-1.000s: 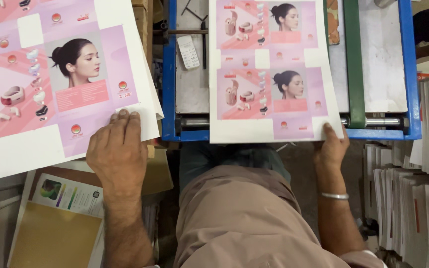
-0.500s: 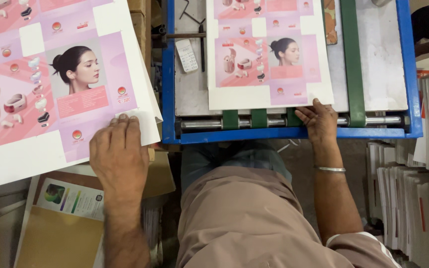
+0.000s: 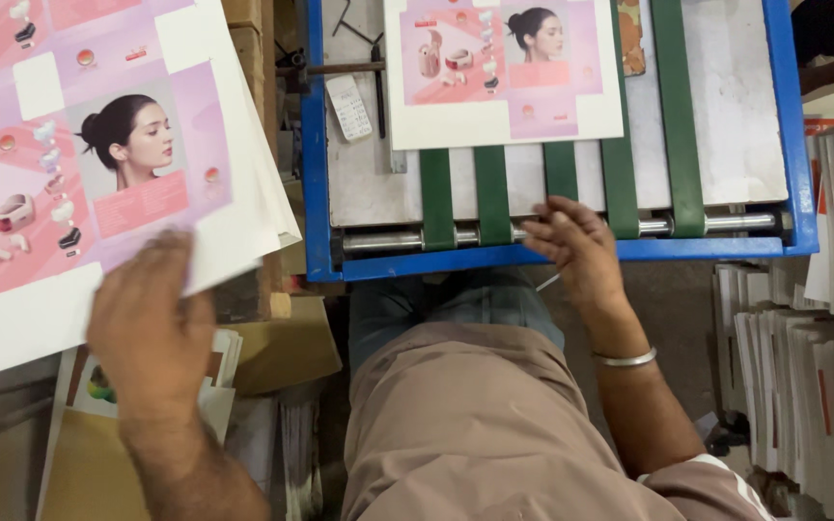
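Feeding looked partly done: one printed sheet [image 3: 504,72] lay on the green belts [image 3: 494,193], well beyond the open, empty right hand [image 3: 576,241]. Left hand [image 3: 152,323] pressed flat, fingers spread, on the waiting stack of printed sheets [image 3: 89,164], gripping nothing.

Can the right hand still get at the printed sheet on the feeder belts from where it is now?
Probably yes. The right hand rests at the blue feeder table's front edge, over the green belts. The printed sheet lies further up with only bare belts between, nothing blocking. The left hand is on the stack of printed sheets.
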